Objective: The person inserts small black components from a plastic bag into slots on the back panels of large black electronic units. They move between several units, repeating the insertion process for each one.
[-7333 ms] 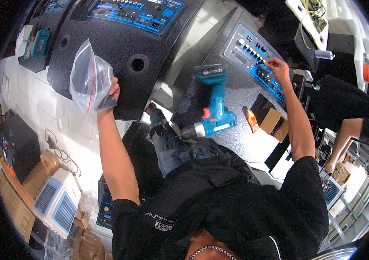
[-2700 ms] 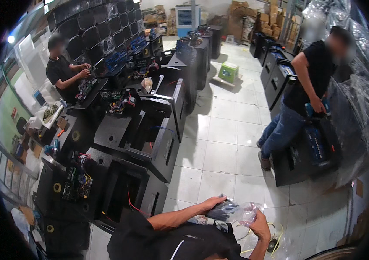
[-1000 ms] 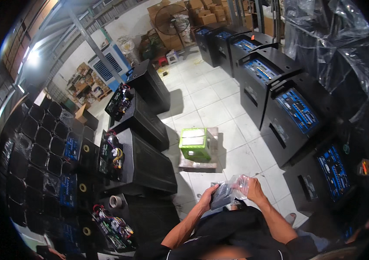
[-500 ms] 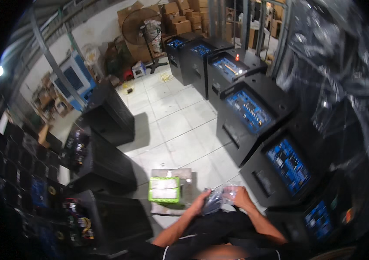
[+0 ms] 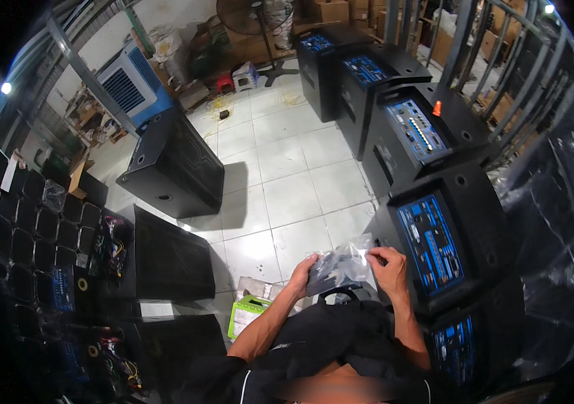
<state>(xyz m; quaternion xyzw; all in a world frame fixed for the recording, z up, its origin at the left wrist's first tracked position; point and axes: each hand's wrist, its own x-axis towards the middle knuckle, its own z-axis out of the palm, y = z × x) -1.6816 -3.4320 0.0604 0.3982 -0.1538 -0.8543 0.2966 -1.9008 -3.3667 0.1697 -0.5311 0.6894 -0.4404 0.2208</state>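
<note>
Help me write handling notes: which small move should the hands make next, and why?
Perhaps the right hand should firm its pinch and gently draw the clear plastic bag flatter. The left hand grips the bag's left side, while the right appears only to pinch its right edge, and the film between them looks crinkled.

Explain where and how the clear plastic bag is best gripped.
Probably grip the clear plastic bag at its left edge, coming from the left like the left hand: dark contents lie toward that side, while the right end looks slack.
</note>
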